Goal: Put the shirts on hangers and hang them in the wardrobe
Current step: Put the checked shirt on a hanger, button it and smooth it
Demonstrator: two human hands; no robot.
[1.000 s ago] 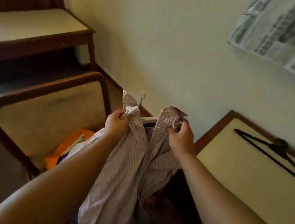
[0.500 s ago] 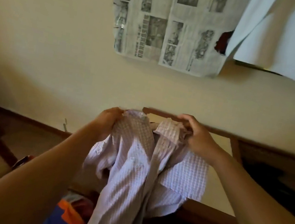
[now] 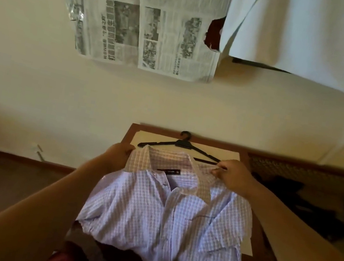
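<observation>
The checked shirt (image 3: 165,216) lies front-up on the small table (image 3: 244,153), its hem spilling over the near edge. The black hanger (image 3: 183,144) rests just beyond the collar. Left hand (image 3: 117,154) and right hand (image 3: 233,175) each pinch a collar end; I'd spread the shoulders flat before sliding the hanger in.
</observation>
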